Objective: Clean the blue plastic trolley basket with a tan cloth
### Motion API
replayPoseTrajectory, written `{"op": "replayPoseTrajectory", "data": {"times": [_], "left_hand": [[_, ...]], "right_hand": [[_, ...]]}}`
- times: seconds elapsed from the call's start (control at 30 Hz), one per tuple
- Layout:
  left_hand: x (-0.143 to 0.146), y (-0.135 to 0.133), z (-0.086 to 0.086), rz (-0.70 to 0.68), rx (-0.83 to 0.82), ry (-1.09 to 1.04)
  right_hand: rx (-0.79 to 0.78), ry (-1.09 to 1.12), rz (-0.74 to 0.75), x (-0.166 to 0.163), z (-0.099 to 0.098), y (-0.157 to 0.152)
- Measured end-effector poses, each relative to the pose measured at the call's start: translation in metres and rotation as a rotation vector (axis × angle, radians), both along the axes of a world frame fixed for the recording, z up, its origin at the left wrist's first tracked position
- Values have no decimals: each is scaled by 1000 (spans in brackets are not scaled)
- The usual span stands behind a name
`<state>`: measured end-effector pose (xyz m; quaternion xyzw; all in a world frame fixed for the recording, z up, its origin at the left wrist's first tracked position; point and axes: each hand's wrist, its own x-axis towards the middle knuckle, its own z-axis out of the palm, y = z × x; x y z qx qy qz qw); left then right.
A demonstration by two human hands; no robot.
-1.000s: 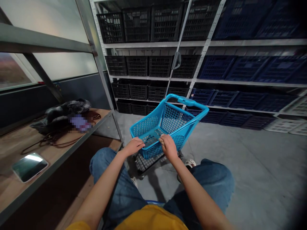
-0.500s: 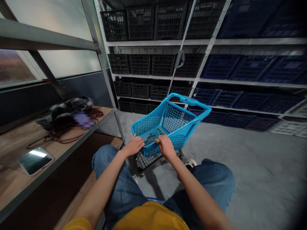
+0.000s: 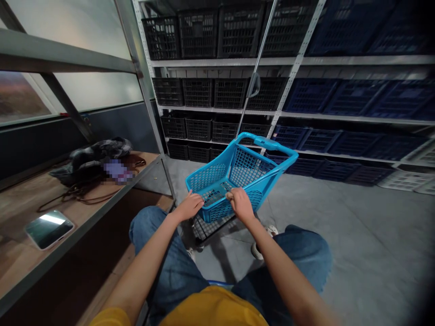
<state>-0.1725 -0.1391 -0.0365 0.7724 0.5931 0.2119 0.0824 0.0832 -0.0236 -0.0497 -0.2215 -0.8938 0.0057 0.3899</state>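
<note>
1. Shelving (image 3: 222, 62) spans the far side, its tiers filled with black crates (image 3: 237, 34) to the left, blue crates (image 3: 309, 96) to the right, and white crates (image 3: 404, 180) low at the far right.
2. A wooden tabletop (image 3: 20, 203) runs along the left in a metal frame.
3. The blue cart (image 3: 249, 165) stands in the middle, between the person's knees and the shelving, its low end near and its handle far.
4. Checked cloth (image 3: 115, 147) lies bundled at the far end of the tabletop, behind brown straps.
5. The left hand (image 3: 189, 206) lies on the cart's near-left rim, fingers loosely bent, thumb apart.
6. The right hand (image 3: 242, 203) is above the cart's near rim, fingers curled narrow.
7. A phone (image 3: 50, 230) lies flat on the near tabletop.
8. At the right fingertips there seems to be a small brownish thing (image 3: 229, 195), pinched; it is mostly covered.
</note>
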Motion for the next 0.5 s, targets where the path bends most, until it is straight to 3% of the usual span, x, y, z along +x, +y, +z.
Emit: {"op": "replayPoseTrajectory", "data": {"times": [0.07, 0.17, 0.3, 0.4, 0.5], "left_hand": [[2, 0, -1, 0, 7, -22], [6, 1, -4, 20, 30, -9], [6, 1, -9, 58, 59, 6], [5, 3, -12, 79, 42, -65], [8, 5, -17, 128, 47, -217]], "right_hand": [[-55, 79, -113, 3, 2, 3], [-116, 169, -147, -23, -7, -29], [-29, 23, 115, -54, -23, -70], [5, -12, 226, -34, -21, -53], [-78, 178, 10, 3, -11, -16]]}}
